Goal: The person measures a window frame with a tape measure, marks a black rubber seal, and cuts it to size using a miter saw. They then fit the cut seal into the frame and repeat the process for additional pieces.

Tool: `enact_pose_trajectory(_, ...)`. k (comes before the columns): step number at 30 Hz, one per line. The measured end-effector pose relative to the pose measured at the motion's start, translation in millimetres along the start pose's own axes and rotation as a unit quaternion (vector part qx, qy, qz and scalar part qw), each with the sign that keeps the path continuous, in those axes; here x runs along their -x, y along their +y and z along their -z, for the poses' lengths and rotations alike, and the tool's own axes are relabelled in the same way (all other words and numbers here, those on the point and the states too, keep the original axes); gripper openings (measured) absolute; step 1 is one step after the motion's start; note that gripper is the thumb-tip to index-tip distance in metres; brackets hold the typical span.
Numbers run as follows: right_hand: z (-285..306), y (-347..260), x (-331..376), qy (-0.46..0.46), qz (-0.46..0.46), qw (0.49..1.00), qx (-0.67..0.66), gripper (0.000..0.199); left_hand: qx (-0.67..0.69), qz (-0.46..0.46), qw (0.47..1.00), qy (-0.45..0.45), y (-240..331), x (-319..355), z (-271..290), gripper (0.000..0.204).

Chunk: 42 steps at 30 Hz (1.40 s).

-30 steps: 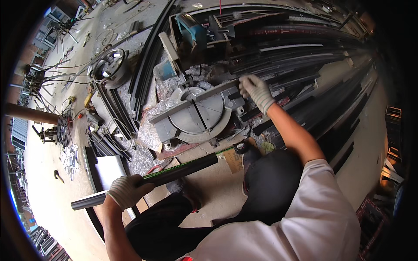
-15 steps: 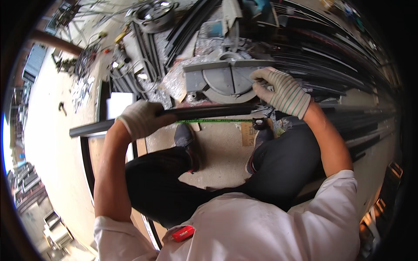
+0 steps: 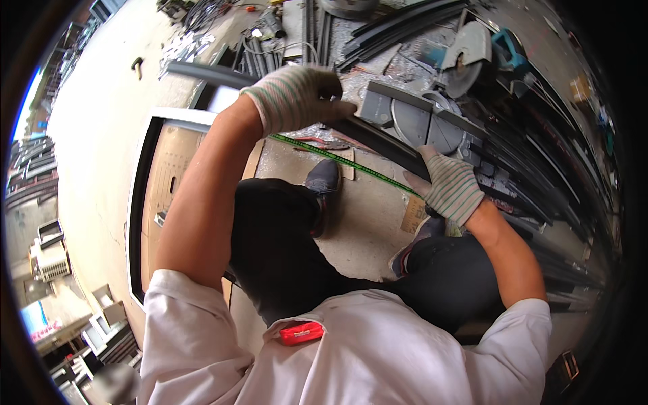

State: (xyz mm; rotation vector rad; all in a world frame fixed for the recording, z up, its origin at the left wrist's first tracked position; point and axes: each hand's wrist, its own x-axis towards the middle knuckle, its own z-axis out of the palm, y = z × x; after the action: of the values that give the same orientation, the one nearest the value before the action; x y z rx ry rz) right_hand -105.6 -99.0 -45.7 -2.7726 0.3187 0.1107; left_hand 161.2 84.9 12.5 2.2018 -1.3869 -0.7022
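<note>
Flat brown cardboard sheet (image 3: 177,177) with faint dark print, lying inside a white frame on the floor at left, partly hidden by the left forearm. Small tan cardboard piece (image 3: 413,214) with dark print on the concrete, just below the right hand. Second pale cardboard scrap (image 3: 346,164) beside the shoe toe, crossed by a green tape. Blue sign (image 3: 35,318) with a red-and-white panel on a building at far lower left, distorted by the rim. No screens visible.
</note>
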Motion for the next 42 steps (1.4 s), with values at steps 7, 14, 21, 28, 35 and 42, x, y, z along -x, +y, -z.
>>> enact_pose_trajectory(7,-28.8,-31.6,-44.4,-0.002,-0.046,0.996,-0.077,0.046,0.161,-0.004,0.883,0.442,-74.7,18.4,-5.8,0.045)
enact_pose_trajectory(14,-78.1,-80.5,-109.9,-0.092,-0.019,0.982,-0.163,0.051,0.496,0.214,0.758,0.367,-161.5,47.1,-102.5,0.069)
enact_pose_trajectory(21,-126.8,-136.5,-180.5,-0.173,0.035,0.954,-0.243,0.044,0.67,0.224,0.543,0.454,-204.7,44.3,-121.6,0.052)
enact_pose_trajectory(28,-165.0,-150.2,-187.7,-0.214,-0.057,0.927,-0.302,0.043,0.61,0.291,0.509,0.534,-328.1,67.6,-95.0,0.041)
enact_pose_trajectory(35,-252.5,-51.8,-108.8,-0.208,-0.122,0.92,-0.309,0.028,0.549,0.361,0.535,0.531,-430.6,77.9,-73.0,0.046)
enact_pose_trajectory(42,-267.5,-34.5,-64.2,-0.268,-0.225,0.895,-0.276,0.031,0.519,0.404,0.549,0.517,-466.6,76.4,-64.5,0.044)
